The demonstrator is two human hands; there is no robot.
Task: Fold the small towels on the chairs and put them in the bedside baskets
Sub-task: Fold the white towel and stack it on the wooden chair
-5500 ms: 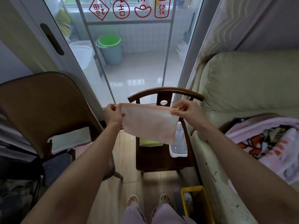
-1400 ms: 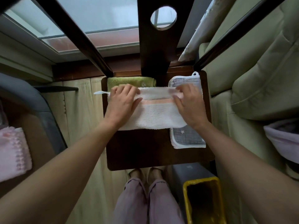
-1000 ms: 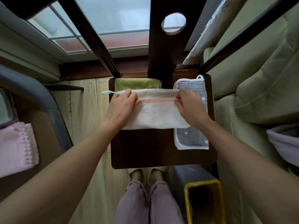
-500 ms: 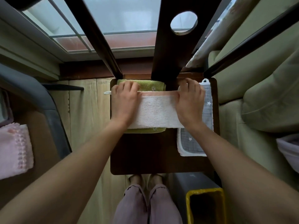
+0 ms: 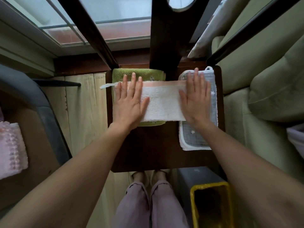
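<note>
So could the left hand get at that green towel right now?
Probably yes: the left hand lies flat on the white towel, which covers most of the green towel, but its far strip shows bare by the fingertips.

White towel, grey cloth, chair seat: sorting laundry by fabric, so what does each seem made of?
White towel: likely terry, fluffy looped pile, smooth pink band. Grey cloth: probably thin woven cotton, fine grid, white stars, white edging. Chair seat: dark wood, seemingly smooth.

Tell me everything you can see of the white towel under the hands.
The white towel is fluffy terry with a peach band along its far edge and a small loop at its left end. It lies folded into a flat strip across the chair seat, over the green and grey towels. The left hand and right hand press it flat.
</note>
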